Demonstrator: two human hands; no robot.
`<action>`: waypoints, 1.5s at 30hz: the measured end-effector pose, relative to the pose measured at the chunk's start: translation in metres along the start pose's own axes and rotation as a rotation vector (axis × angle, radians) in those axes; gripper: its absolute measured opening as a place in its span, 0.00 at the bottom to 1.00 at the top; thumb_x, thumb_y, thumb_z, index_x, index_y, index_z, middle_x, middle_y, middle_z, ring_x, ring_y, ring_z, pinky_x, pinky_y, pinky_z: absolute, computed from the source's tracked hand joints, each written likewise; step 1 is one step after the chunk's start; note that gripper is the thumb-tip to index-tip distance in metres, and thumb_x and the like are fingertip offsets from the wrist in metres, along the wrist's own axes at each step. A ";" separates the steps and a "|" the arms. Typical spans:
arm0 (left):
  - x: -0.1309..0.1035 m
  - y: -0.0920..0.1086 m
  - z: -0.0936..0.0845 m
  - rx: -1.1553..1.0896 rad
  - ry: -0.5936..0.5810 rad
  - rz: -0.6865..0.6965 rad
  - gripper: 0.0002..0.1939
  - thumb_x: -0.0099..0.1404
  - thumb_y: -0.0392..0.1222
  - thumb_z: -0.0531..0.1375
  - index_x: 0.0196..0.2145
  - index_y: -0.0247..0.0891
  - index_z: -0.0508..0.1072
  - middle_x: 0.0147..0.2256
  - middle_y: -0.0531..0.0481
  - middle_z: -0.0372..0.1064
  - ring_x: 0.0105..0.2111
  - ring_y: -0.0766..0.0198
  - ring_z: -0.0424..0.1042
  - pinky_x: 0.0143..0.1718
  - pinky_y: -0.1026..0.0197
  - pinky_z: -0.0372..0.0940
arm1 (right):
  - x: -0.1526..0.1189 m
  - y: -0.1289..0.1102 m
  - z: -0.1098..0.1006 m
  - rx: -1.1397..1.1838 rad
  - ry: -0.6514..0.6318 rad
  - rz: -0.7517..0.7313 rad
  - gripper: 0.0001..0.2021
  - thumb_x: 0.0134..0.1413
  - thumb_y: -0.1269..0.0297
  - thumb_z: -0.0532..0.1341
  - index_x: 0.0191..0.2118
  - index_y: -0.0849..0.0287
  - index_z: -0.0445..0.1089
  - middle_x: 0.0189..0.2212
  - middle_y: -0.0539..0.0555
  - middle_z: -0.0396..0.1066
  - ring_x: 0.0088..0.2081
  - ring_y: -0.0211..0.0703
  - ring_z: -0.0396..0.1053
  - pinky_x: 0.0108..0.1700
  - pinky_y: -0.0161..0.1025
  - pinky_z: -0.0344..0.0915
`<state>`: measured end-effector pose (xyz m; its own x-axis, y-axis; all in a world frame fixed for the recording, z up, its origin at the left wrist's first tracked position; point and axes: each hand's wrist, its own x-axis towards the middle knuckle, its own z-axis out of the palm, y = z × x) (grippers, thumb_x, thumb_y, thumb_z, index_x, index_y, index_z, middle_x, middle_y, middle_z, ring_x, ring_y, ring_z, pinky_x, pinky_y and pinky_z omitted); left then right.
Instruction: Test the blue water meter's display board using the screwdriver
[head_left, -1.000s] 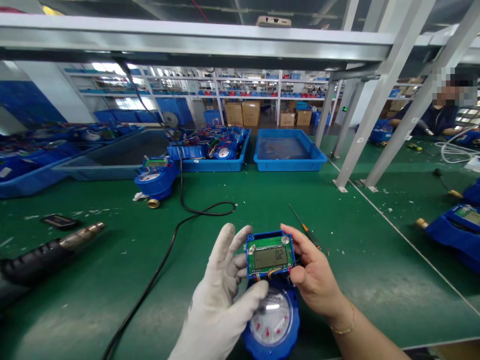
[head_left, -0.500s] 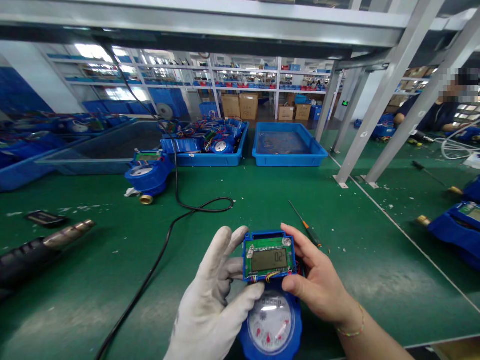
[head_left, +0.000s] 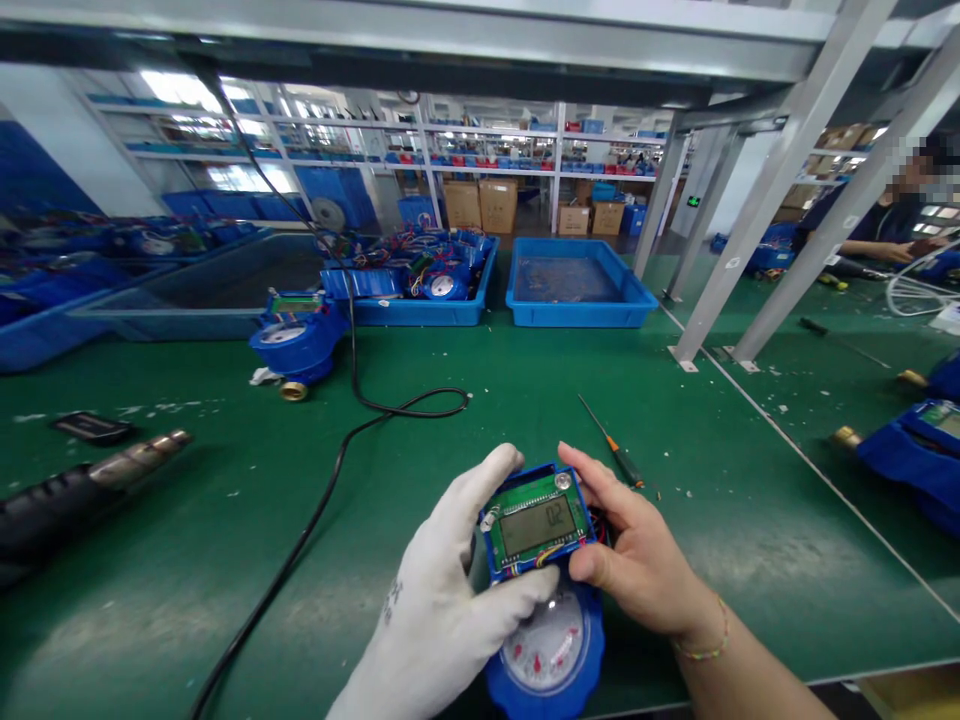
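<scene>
A blue water meter (head_left: 546,650) with a round white dial lies on the green bench in front of me. Above the dial sits its blue display housing with a green circuit board and LCD (head_left: 534,522). My left hand (head_left: 450,590), in a white glove, cups the housing's left side, thumb under the board. My bare right hand (head_left: 637,565) grips the right side, thumb at the board's lower edge. Coloured wires show below the board.
A small orange-handled screwdriver (head_left: 611,448) lies just beyond my right hand. A black heat gun (head_left: 82,490) with a cable lies at left. Another blue meter (head_left: 295,343) and two blue trays (head_left: 579,312) stand farther back. A person sits at the right bench.
The display housing has tilted slightly, left side down. My gloved fingers have closed in around its left edge. The view has shifted a little.
</scene>
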<state>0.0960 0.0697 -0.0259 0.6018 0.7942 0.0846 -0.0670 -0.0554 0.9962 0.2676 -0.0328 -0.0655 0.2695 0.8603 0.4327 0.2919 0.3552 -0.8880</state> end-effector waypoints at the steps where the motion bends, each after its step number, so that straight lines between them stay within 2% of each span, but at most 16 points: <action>1: 0.000 0.000 0.002 -0.043 0.018 -0.028 0.41 0.50 0.39 0.77 0.61 0.46 0.71 0.59 0.40 0.72 0.52 0.42 0.77 0.53 0.48 0.74 | 0.000 0.001 0.001 0.005 0.022 -0.009 0.35 0.61 0.38 0.65 0.70 0.34 0.55 0.44 0.51 0.68 0.46 0.49 0.65 0.50 0.45 0.64; 5: 0.002 -0.002 0.002 -0.229 0.091 -0.057 0.40 0.52 0.40 0.77 0.61 0.42 0.68 0.53 0.43 0.76 0.49 0.49 0.79 0.50 0.57 0.75 | 0.001 0.003 0.002 -0.013 0.163 -0.069 0.33 0.60 0.42 0.69 0.67 0.37 0.60 0.45 0.49 0.66 0.45 0.43 0.66 0.49 0.40 0.64; 9: 0.008 -0.004 -0.004 -0.357 0.143 -0.081 0.39 0.56 0.39 0.75 0.62 0.42 0.65 0.56 0.41 0.74 0.53 0.50 0.76 0.54 0.57 0.72 | 0.003 0.005 0.000 -0.089 0.316 -0.131 0.19 0.68 0.58 0.66 0.61 0.50 0.67 0.45 0.51 0.67 0.46 0.44 0.65 0.49 0.43 0.64; 11: 0.010 -0.004 -0.005 -0.428 0.178 -0.110 0.36 0.58 0.39 0.74 0.61 0.41 0.66 0.57 0.41 0.72 0.55 0.51 0.75 0.56 0.57 0.71 | 0.005 0.005 -0.001 -0.116 0.366 -0.143 0.15 0.70 0.61 0.63 0.59 0.54 0.68 0.44 0.52 0.67 0.45 0.44 0.65 0.48 0.43 0.64; 16: 0.009 -0.004 0.002 -0.571 0.194 -0.121 0.31 0.58 0.34 0.73 0.57 0.42 0.69 0.56 0.44 0.73 0.51 0.57 0.77 0.53 0.61 0.73 | 0.006 0.005 0.001 -0.156 0.282 -0.075 0.20 0.68 0.54 0.64 0.61 0.54 0.66 0.50 0.54 0.67 0.50 0.49 0.66 0.53 0.50 0.65; 20: 0.006 -0.004 0.008 -0.683 0.260 -0.102 0.29 0.57 0.30 0.72 0.54 0.42 0.71 0.50 0.46 0.78 0.43 0.61 0.80 0.46 0.64 0.75 | 0.004 0.006 0.001 -0.226 0.206 0.038 0.29 0.64 0.50 0.68 0.64 0.53 0.61 0.60 0.57 0.60 0.62 0.57 0.57 0.63 0.60 0.55; 22: 0.004 -0.004 0.009 -0.742 0.322 -0.107 0.27 0.56 0.27 0.71 0.52 0.41 0.73 0.45 0.47 0.80 0.39 0.62 0.81 0.42 0.65 0.76 | 0.003 0.007 0.000 -0.210 0.135 0.112 0.32 0.64 0.51 0.67 0.67 0.54 0.57 0.63 0.59 0.57 0.64 0.58 0.55 0.65 0.62 0.52; 26: 0.001 -0.006 0.004 -0.866 0.424 -0.190 0.21 0.59 0.24 0.64 0.48 0.41 0.78 0.41 0.48 0.82 0.35 0.62 0.82 0.37 0.65 0.77 | 0.003 0.008 -0.001 -0.125 0.056 0.228 0.29 0.66 0.60 0.61 0.68 0.57 0.54 0.63 0.61 0.59 0.64 0.56 0.57 0.66 0.63 0.52; 28: -0.001 -0.013 -0.004 -0.939 0.392 -0.251 0.20 0.62 0.24 0.59 0.47 0.41 0.80 0.41 0.47 0.82 0.36 0.61 0.82 0.38 0.63 0.78 | 0.003 0.007 0.000 -0.098 0.042 0.275 0.28 0.65 0.63 0.59 0.68 0.57 0.55 0.62 0.60 0.60 0.64 0.56 0.58 0.66 0.63 0.52; 31: -0.006 -0.029 -0.021 -1.045 0.212 -0.271 0.22 0.66 0.25 0.53 0.48 0.41 0.81 0.47 0.47 0.81 0.43 0.59 0.82 0.43 0.61 0.77 | 0.003 0.006 0.000 -0.074 0.040 0.324 0.27 0.65 0.65 0.58 0.68 0.55 0.56 0.60 0.59 0.62 0.61 0.56 0.61 0.64 0.64 0.55; 34: -0.011 -0.047 -0.039 -1.116 -0.012 -0.193 0.23 0.69 0.28 0.51 0.52 0.42 0.80 0.53 0.49 0.77 0.50 0.59 0.79 0.51 0.58 0.75 | 0.004 0.008 0.000 -0.032 0.054 0.338 0.26 0.67 0.63 0.58 0.68 0.55 0.56 0.57 0.58 0.64 0.55 0.54 0.66 0.59 0.60 0.61; 36: -0.016 -0.053 -0.045 -1.135 -0.101 -0.133 0.24 0.70 0.30 0.50 0.56 0.43 0.77 0.57 0.50 0.74 0.54 0.61 0.76 0.54 0.58 0.72 | 0.004 0.014 0.003 0.020 0.071 0.330 0.26 0.69 0.58 0.58 0.68 0.55 0.55 0.56 0.59 0.64 0.51 0.52 0.68 0.54 0.56 0.66; 39: -0.029 -0.048 -0.045 -1.091 -0.115 -0.123 0.22 0.72 0.37 0.53 0.61 0.44 0.72 0.65 0.48 0.64 0.62 0.58 0.69 0.59 0.57 0.68 | 0.003 0.028 0.010 0.111 0.110 0.320 0.27 0.71 0.48 0.57 0.67 0.57 0.54 0.55 0.61 0.65 0.50 0.52 0.69 0.52 0.54 0.69; 41: -0.036 -0.039 -0.041 -1.026 -0.138 -0.176 0.23 0.71 0.41 0.56 0.63 0.44 0.70 0.66 0.46 0.63 0.63 0.55 0.67 0.61 0.56 0.67 | 0.004 0.037 0.016 0.163 0.133 0.330 0.29 0.71 0.45 0.57 0.66 0.57 0.53 0.54 0.61 0.66 0.50 0.52 0.70 0.52 0.54 0.70; 43: -0.039 -0.030 -0.037 -0.927 -0.120 -0.107 0.26 0.66 0.36 0.63 0.61 0.45 0.71 0.64 0.47 0.67 0.62 0.53 0.69 0.61 0.56 0.66 | 0.007 0.046 0.020 0.195 0.142 0.351 0.30 0.70 0.44 0.58 0.66 0.57 0.52 0.55 0.62 0.65 0.48 0.51 0.71 0.50 0.53 0.72; 45: -0.040 -0.025 -0.036 -0.798 -0.133 -0.079 0.33 0.58 0.34 0.70 0.60 0.43 0.70 0.62 0.44 0.68 0.62 0.47 0.68 0.64 0.51 0.63 | 0.014 0.054 0.020 0.194 0.130 0.366 0.30 0.70 0.44 0.58 0.66 0.56 0.52 0.56 0.63 0.64 0.47 0.51 0.72 0.49 0.52 0.73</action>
<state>0.0449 0.0616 -0.0548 0.7144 0.6966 0.0665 -0.5377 0.4857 0.6892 0.2687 0.0058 -0.1107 0.4402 0.8934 0.0893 -0.0185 0.1084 -0.9939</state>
